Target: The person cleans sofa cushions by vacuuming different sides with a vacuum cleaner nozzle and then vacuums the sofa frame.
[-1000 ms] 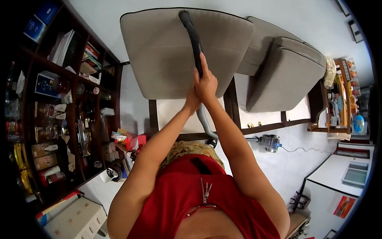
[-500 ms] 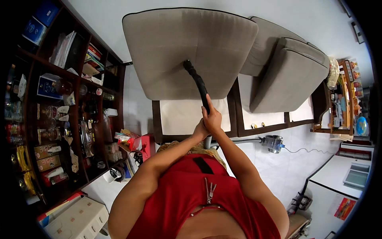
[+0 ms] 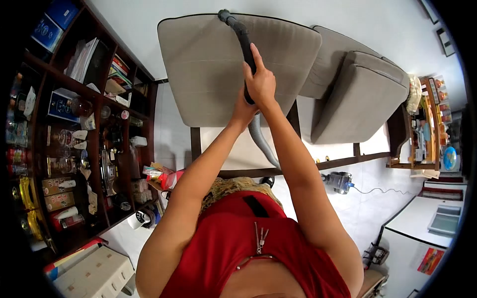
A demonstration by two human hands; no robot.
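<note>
Both my hands are closed around the black wand of a vacuum cleaner. My right hand grips higher up, its index finger stretched along the tube. Lower down, my left hand wraps the end where the grey ribbed hose joins. The nozzle at the wand's tip reaches the top edge of a large grey-beige sofa cushion, which stands propped upright on the sofa base. From my hands the hose curves down behind my right forearm. The vacuum cleaner's body sits on the floor to the right.
More cushions lean on the sofa's right part. A dark wooden shelf crowded with bottles, boxes and books lines the left. A red box stands by its foot. The vacuum's cord runs right across the tiled floor.
Both hands have moved up and away from my body with the wand. Its nozzle has gone from the cushion's middle to its top edge. More of the grey hose now shows.
</note>
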